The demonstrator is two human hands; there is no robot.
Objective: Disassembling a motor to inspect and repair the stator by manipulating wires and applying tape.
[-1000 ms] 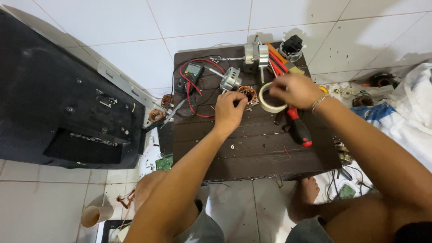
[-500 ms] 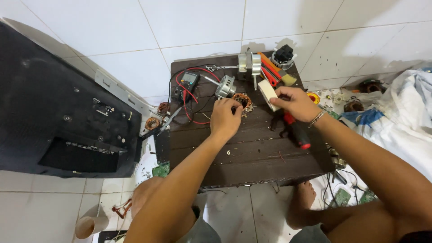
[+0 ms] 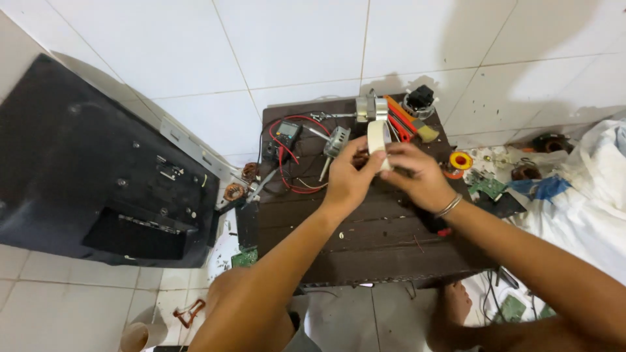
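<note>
A roll of pale masking tape (image 3: pixel 376 138) is lifted above the dark wooden board (image 3: pixel 365 241), held on edge between both hands. My left hand (image 3: pixel 347 182) grips its left side with thumb and fingers. My right hand (image 3: pixel 417 175), with a metal bracelet at the wrist, pinches the roll's lower right side. Behind the roll lie a small motor (image 3: pixel 336 142) and a silver motor (image 3: pixel 370 108). A multimeter (image 3: pixel 284 135) with red and black leads sits at the board's back left.
A large black flat-screen back panel (image 3: pixel 91 169) leans at the left. Red-handled tools and a brush (image 3: pixel 407 120) lie at the board's back right. A yellow tape roll (image 3: pixel 460 160), circuit boards and a white sack (image 3: pixel 587 189) crowd the floor on the right. Copper coils (image 3: pixel 235 192) lie beside the board.
My right hand lifted the tape roll off the board and my left hand came over from the small motor to grip it. The view shifted downward.
</note>
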